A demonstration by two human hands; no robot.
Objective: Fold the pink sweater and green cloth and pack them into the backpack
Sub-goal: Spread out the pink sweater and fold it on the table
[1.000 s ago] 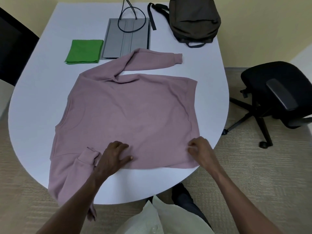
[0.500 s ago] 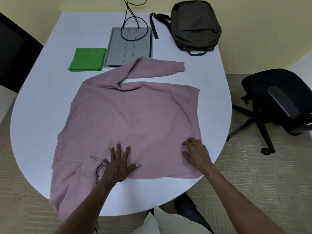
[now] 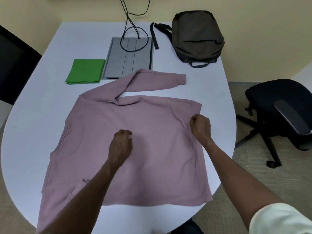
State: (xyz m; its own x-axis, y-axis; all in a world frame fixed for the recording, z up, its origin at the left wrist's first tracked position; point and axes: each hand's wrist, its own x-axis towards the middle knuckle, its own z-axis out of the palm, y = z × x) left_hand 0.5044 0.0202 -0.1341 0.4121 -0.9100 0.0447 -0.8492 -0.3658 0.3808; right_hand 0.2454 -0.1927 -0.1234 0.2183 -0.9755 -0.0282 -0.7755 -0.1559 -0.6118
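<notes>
Lying flat, soft pink sweater (image 3: 135,149)

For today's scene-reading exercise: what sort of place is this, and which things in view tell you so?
Probably an office or meeting room. A rounded white table has a grey cable hatch set into it with cables running out, a black swivel chair on castors stands beside it, and the floor is carpeted.

Light: bright, even, from overhead.
Shadows: faint and soft on the desk (image 3: 33,132).
Focus: slightly soft throughout.
Edges: wide-angle bending, blur at lower corners.
</notes>
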